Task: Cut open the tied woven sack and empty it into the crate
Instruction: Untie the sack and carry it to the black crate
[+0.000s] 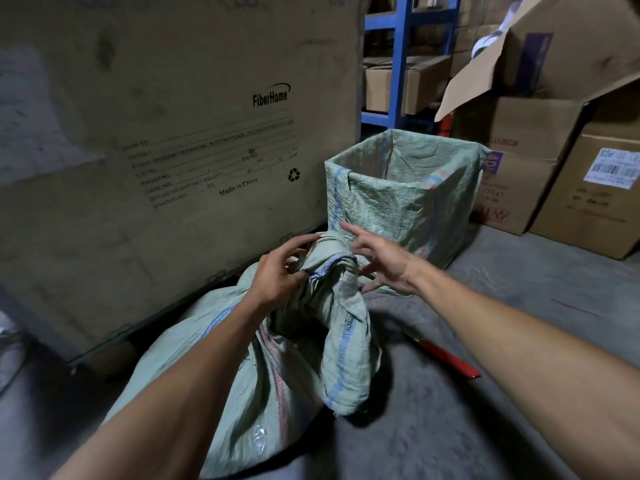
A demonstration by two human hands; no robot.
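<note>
Both bare forearms were seen nearest the lens, reaching forward over the woven sack (277,368), which lay slumped on the concrete floor (485,427) against a large printed carton (173,133). The sack's gathered neck (329,268) was pinched by the fingers of the left hand (277,275), which were curled narrowly around the bunched cloth. The right hand (384,265) was held just beside the neck with its fingers spread wide and nothing gripped.

The crate (405,188), lined with the same green weave and standing open, was placed just behind the sack. A red-handled tool (450,358), probably the cutter, was left on the floor under the right forearm, apart from both hands.

Whether the tie had been cut could not be told, since the knot was hidden by the left hand. If the neck were pulled open while the sack lay on its side, the contents might be spilled onto the floor instead of into the crate. The liner could be dragged inward if the sack were tipped against its loose rim. A slip with the blade might be risked while the cloth was held so close.
</note>
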